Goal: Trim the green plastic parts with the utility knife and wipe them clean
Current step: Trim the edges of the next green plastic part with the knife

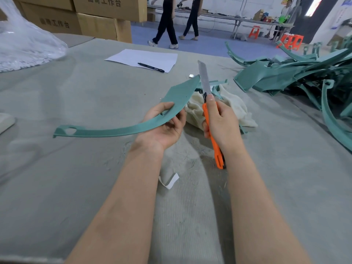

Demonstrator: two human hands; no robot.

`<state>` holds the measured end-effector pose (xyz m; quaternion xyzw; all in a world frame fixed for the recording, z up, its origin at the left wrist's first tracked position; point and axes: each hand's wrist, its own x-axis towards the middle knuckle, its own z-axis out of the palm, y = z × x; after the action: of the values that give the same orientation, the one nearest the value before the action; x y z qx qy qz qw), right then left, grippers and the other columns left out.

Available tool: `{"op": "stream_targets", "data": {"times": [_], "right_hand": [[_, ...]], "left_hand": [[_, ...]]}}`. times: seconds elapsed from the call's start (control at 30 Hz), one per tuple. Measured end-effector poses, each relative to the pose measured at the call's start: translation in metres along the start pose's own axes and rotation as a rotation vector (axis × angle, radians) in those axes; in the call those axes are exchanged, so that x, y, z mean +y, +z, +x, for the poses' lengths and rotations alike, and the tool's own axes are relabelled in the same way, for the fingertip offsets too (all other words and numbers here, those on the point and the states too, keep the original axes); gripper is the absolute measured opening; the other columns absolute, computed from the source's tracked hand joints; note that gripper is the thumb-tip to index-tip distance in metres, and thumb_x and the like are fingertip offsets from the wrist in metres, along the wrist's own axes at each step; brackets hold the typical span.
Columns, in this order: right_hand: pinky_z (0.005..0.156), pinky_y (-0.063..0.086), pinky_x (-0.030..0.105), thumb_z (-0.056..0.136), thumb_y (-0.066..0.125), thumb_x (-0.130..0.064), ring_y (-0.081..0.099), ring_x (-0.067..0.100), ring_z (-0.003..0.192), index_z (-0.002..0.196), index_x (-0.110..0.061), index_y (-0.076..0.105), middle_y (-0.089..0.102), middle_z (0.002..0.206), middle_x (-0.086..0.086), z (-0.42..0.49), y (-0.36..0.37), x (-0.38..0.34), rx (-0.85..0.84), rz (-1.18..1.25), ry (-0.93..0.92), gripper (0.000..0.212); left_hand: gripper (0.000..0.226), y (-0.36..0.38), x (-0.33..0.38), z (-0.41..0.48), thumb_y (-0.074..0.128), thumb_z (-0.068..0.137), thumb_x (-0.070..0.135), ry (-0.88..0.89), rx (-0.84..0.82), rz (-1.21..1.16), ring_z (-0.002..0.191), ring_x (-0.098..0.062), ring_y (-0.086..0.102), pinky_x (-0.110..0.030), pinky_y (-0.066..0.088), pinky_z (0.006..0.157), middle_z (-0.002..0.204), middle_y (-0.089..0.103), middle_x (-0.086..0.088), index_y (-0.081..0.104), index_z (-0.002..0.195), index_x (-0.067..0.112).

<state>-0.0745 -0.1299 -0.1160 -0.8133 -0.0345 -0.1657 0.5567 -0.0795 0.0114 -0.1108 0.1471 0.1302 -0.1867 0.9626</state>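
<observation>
1. Long curved green plastic strip [122, 128]: held above grey tabletop [66, 178], pinched mid-length by left hand [163, 126].
2. Orange-handled utility knife [209, 115]: gripped by right hand [222, 122], blade extended beside strip's wide end.
3. Best: steady strip, shave edge away from fingers.

A wide counter [57, 96] covered in grey-green fabric fills the foreground. Beyond its far left edge stand stacked brown cardboard boxes [95, 18] printed with dark characters. Past the far edge lies a blue-violet floor [205, 42], where two people in dark trousers [165, 21] walk. A long grey metal-legged table [247, 21] runs along the far side, cluttered on top, with orange plastic stools [291, 40] beside it. A bright white wall [331, 18] rises at the far right.
</observation>
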Motion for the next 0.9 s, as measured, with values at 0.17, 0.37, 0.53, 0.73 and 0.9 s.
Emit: {"op": "stream_targets", "data": {"times": [0.17,0.37,0.53,0.73,0.9], "right_hand": [[0.039,0.036,0.021,0.099,0.042,-0.047,0.044,0.012,0.041,0.066,-0.019,0.045,0.044,0.05,-0.003,-0.003,0.004,-0.003,-0.078,0.051,0.012,0.044],[0.042,0.04,0.026,0.096,0.043,-0.054,0.049,0.016,0.046,0.063,-0.025,0.046,0.046,0.046,-0.009,-0.006,0.011,-0.003,-0.192,-0.048,-0.029,0.044],[0.04,0.038,0.023,0.097,0.044,-0.049,0.048,0.012,0.046,0.066,-0.022,0.049,0.046,0.052,-0.004,-0.011,0.014,-0.006,-0.268,0.002,-0.05,0.042],[0.041,0.039,0.026,0.098,0.046,-0.045,0.045,0.017,0.046,0.068,-0.017,0.049,0.044,0.049,-0.003,-0.02,0.022,-0.015,-0.419,-0.026,-0.09,0.041],[0.042,0.041,0.024,0.098,0.05,-0.041,0.043,0.012,0.044,0.061,-0.025,0.051,0.044,0.047,-0.004,-0.026,0.02,-0.022,-0.625,0.001,-0.087,0.04]], "left_hand": [[0.005,0.0,0.002,0.001,0.057,0.084,0.005,0.012,0.006,-0.011,0.051,-0.02,0.063,-0.014,0.044,0.036,0.078,0.066,-0.011,0.061,0.086,0.002],[0.006,-0.003,0.005,0.004,0.053,0.089,0.007,0.046,0.03,-0.022,0.049,-0.019,0.062,-0.012,0.044,0.037,0.08,0.063,-0.008,0.059,0.091,0.004],[0.015,0.0,0.004,0.004,0.054,0.09,0.007,0.105,0.044,-0.021,0.046,-0.016,0.061,-0.011,0.044,0.037,0.07,0.062,-0.008,0.059,0.078,0.0],[0.018,0.0,0.01,0.008,0.047,0.091,0.004,0.231,0.051,-0.09,0.056,-0.015,0.056,-0.017,0.048,0.044,0.078,0.055,-0.008,0.055,0.075,0.004],[0.052,-0.005,0.013,0.005,0.043,0.095,0.01,0.216,0.004,-0.019,0.065,-0.013,0.056,-0.017,0.045,0.062,0.072,0.06,-0.011,0.06,0.047,0.0]]}}
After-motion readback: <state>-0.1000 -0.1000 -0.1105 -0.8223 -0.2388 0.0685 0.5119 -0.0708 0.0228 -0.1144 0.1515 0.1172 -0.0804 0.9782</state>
